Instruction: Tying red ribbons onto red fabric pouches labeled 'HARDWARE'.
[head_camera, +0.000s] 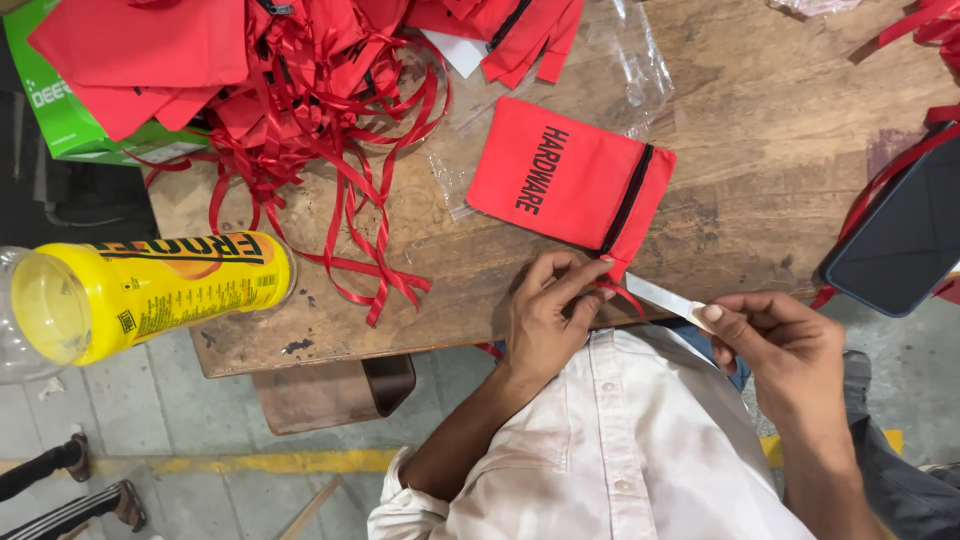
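The left hand (545, 318) sat at the near edge of the wooden table (780, 130), fingers pinched on the corner of a red pouch (560, 175) w/ a black zipper strip along its right side, plus the thin red ribbon (625, 295) coming off that corner. The pouch lay flat near the near edge, approx. mid-table, partly over a clear plastic bag (630, 60); can't tell if anything was inside either. The right hand (775, 335) was just off the near edge, closed around a small flat blade (665, 297), tip pointing at the pouch corner and the ribbon. At the far left corner: a heap of red pouches and ribbons (290, 90) spilling over a green box (60, 110). A yellow bottle (150, 295) lay on its side across the left edge, looked full of yellow contents. A dark tablet (905, 235) sat at the right edge.
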